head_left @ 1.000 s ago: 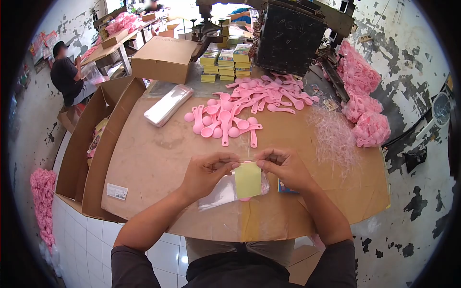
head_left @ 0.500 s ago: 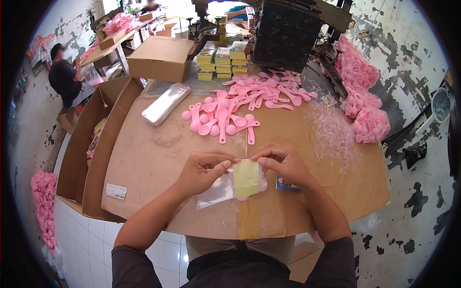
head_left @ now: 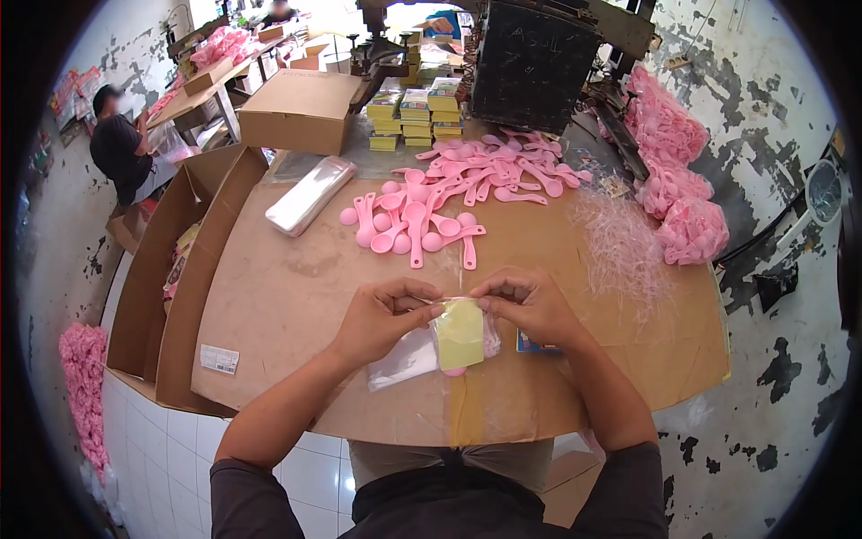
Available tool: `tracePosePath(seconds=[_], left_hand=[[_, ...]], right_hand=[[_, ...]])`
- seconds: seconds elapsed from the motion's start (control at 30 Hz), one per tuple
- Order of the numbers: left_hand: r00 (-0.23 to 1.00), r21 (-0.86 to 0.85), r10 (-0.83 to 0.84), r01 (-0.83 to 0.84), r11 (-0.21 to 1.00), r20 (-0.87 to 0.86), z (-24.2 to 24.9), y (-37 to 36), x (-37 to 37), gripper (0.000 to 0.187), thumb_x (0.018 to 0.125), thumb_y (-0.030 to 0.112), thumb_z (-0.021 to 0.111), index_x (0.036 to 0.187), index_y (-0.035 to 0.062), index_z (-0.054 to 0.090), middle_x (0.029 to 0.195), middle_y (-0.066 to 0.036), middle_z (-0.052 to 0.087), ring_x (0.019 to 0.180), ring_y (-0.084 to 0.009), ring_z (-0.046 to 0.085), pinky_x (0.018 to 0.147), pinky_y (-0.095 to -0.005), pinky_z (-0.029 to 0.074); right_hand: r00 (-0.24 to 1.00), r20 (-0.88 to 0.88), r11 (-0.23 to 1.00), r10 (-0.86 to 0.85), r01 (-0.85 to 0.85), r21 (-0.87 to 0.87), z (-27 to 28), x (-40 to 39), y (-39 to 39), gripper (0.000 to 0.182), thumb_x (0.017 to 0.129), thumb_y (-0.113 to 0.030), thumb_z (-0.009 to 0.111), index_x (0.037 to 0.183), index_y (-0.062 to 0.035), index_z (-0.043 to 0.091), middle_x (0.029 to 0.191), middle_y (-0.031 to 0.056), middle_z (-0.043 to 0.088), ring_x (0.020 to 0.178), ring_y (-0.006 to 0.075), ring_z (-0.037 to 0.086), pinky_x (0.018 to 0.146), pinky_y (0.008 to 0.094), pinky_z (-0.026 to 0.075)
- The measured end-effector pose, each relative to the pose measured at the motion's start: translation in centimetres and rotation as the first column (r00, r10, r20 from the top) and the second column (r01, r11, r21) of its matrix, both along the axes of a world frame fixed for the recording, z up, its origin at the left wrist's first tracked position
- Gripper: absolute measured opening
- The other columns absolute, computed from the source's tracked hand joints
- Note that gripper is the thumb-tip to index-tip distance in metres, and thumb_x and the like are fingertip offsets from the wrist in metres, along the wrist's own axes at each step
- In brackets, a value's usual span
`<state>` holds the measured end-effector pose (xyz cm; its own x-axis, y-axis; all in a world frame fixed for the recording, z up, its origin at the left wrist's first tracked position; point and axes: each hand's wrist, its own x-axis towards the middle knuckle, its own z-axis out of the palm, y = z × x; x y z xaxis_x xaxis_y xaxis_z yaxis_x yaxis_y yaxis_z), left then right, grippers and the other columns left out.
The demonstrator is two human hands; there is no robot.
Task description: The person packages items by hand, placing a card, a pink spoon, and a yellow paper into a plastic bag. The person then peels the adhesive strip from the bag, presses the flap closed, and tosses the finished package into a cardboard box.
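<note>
A clear plastic bag with a pale yellow card [head_left: 461, 337] in it lies near the table's front. My left hand [head_left: 386, 314] pinches the bag's top left edge between thumb and fingers. On the other side, my right hand [head_left: 521, 305] pinches the top right edge. Something pink [head_left: 455, 371] shows at the card's lower end. Under and left of it are flat clear bags [head_left: 402, 361]. Partly beneath my right forearm lies a blue printed card [head_left: 537, 344]. Beyond my hands spreads a pile of pink spoons [head_left: 415, 220].
A stack of clear bags [head_left: 310, 195] lies at the left, near a closed carton [head_left: 301, 108]. Card stacks [head_left: 416, 106] and a black machine [head_left: 536, 72] stand behind. An open box [head_left: 202, 269] borders the left edge. A person [head_left: 121, 144] sits farther left.
My left thumb has moved slightly up and right along the bag's top edge. The yellow card now looks flatter and sits a little differently between my hands.
</note>
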<state>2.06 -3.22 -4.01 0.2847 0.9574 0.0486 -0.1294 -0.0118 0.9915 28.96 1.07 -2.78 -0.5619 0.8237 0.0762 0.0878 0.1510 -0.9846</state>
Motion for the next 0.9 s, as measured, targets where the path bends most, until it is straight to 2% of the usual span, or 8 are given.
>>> tracePosePath(seconds=[0.07, 0.3, 0.4, 0.5, 0.67, 0.77, 0.83, 0.9], left_hand=[[1.0, 0.019, 0.014, -0.014, 1.0, 0.006, 0.1, 0.0, 0.0, 0.025, 0.095, 0.006, 0.076, 0.117, -0.0048, 0.07, 0.106, -0.009, 0.076, 0.096, -0.013, 0.074, 0.08, -0.0255, 0.06], [0.994, 0.066, 0.062, -0.068, 0.996, 0.088, 0.4, 0.0, -0.3, 0.031, 0.094, 0.001, 0.076, 0.122, -0.0047, 0.065, 0.112, -0.011, 0.074, 0.098, -0.0146, 0.073, 0.079, -0.0268, 0.06], [0.996, 0.217, 0.058, -0.07, 0.974, 0.062, 0.7, -0.2, 0.4, 0.032, 0.095, 0.003, 0.074, 0.125, -0.0043, 0.063, 0.11, -0.01, 0.073, 0.097, -0.0131, 0.071, 0.082, -0.0279, 0.059], [0.993, 0.142, -0.024, 0.041, 0.989, -0.117, -0.2, 0.0, 0.2, 0.033, 0.096, 0.005, 0.074, 0.125, -0.0042, 0.063, 0.107, -0.007, 0.073, 0.094, -0.0122, 0.07, 0.083, -0.0286, 0.059], [0.998, 0.023, -0.019, 0.02, 1.0, -0.062, 0.8, 0.5, -1.0, 0.029, 0.097, 0.009, 0.074, 0.122, -0.0013, 0.065, 0.103, -0.006, 0.072, 0.093, -0.0112, 0.069, 0.08, -0.0284, 0.058], [0.981, 0.073, 0.189, -0.185, 0.98, -0.038, 1.6, 1.9, -4.8, 0.029, 0.098, 0.01, 0.072, 0.124, 0.0001, 0.065, 0.108, -0.006, 0.072, 0.093, -0.0121, 0.07, 0.079, -0.0295, 0.06], [0.794, 0.042, 0.511, -0.553, 0.832, 0.328, 2.4, 3.1, -7.8, 0.028, 0.101, 0.013, 0.069, 0.126, 0.0023, 0.064, 0.112, -0.006, 0.071, 0.098, -0.0137, 0.071, 0.084, -0.0303, 0.059], [0.589, 0.129, 0.573, -0.753, 0.645, 0.57, 3.5, 4.2, -11.7, 0.034, 0.107, 0.024, 0.061, 0.133, 0.0024, 0.06, 0.128, -0.012, 0.068, 0.118, -0.0194, 0.067, 0.1, -0.0344, 0.056]], right_hand=[[0.999, -0.046, 1.0, -0.022, 0.022, -0.012, 0.1, -0.4, -0.4, 0.028, 0.098, -0.004, 0.07, 0.125, 0.0046, 0.066, 0.106, 0.0059, 0.072, 0.098, 0.0115, 0.068, 0.087, 0.0289, 0.056], [0.989, 0.04, 0.984, 0.144, -0.139, -0.107, 0.5, -0.4, -0.8, 0.033, 0.097, -0.005, 0.071, 0.128, 0.0028, 0.064, 0.105, 0.0034, 0.071, 0.092, 0.01, 0.066, 0.083, 0.0271, 0.054], [0.995, 0.014, 0.992, 0.1, -0.099, -0.074, 0.1, -0.4, -0.7, 0.033, 0.097, -0.004, 0.07, 0.129, 0.0023, 0.064, 0.104, 0.0031, 0.071, 0.092, 0.0096, 0.066, 0.083, 0.0269, 0.054], [0.998, 0.005, 0.998, 0.057, -0.057, -0.027, 0.4, -0.5, -0.8, 0.033, 0.097, -0.004, 0.07, 0.129, 0.0017, 0.065, 0.104, 0.0031, 0.07, 0.094, 0.0101, 0.066, 0.085, 0.0272, 0.054], [0.995, -0.069, 0.998, -0.066, 0.065, -0.009, 0.5, -0.6, -0.5, 0.034, 0.098, -0.006, 0.069, 0.131, 0.0007, 0.064, 0.105, 0.0044, 0.069, 0.096, 0.0113, 0.066, 0.089, 0.0283, 0.054], [0.995, 0.002, 0.993, -0.096, 0.095, 0.073, -0.1, 0.4, 0.4, 0.034, 0.099, -0.007, 0.068, 0.132, -0.0002, 0.064, 0.107, 0.0051, 0.068, 0.098, 0.0119, 0.066, 0.09, 0.0287, 0.054], [0.995, 0.015, 0.994, -0.097, 0.096, 0.059, 0.2, 1.1, 0.6, 0.033, 0.1, -0.009, 0.067, 0.132, -0.0005, 0.064, 0.106, 0.005, 0.068, 0.099, 0.0119, 0.066, 0.09, 0.0295, 0.054], [0.992, 0.048, 0.991, -0.115, 0.111, 0.071, 0.4, 1.6, 0.9, 0.033, 0.099, -0.01, 0.068, 0.131, -0.0007, 0.065, 0.106, 0.0053, 0.068, 0.098, 0.0128, 0.066, 0.09, 0.0304, 0.054]])
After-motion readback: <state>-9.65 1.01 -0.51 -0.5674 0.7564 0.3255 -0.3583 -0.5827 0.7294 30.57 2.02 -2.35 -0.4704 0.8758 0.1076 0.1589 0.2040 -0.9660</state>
